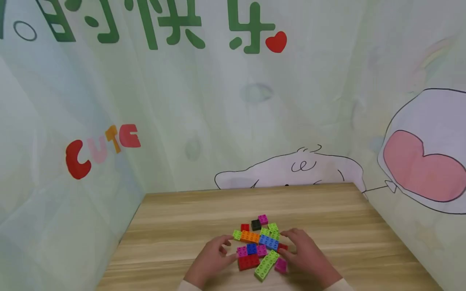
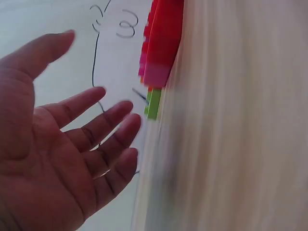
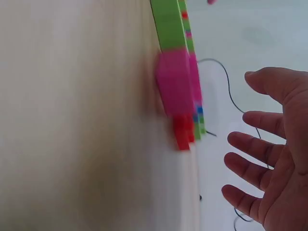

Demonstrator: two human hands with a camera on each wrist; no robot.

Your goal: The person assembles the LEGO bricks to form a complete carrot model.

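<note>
Toy building bricks lie in a loose cluster between two hands. My left hand (image 1: 212,258) is at the cluster's left, near a red brick (image 1: 248,262), a magenta brick (image 1: 242,251) and a small lime brick (image 1: 237,235). The left wrist view shows its fingers (image 2: 115,115) relaxed and holding nothing. To the right, my right hand (image 1: 307,252) hovers close to a dark red brick (image 1: 282,247) and a magenta brick (image 1: 280,266); its palm is bare in the right wrist view. A long lime brick (image 1: 267,265) lies in front, with orange (image 1: 250,237) and blue (image 1: 269,242) bricks behind.
A black brick (image 1: 256,224) and another magenta brick (image 1: 263,219) are at the cluster's far side. Everything lies on a wood-grain table (image 1: 174,218). Printed cloth walls (image 1: 182,101) rise along its back and both sides.
</note>
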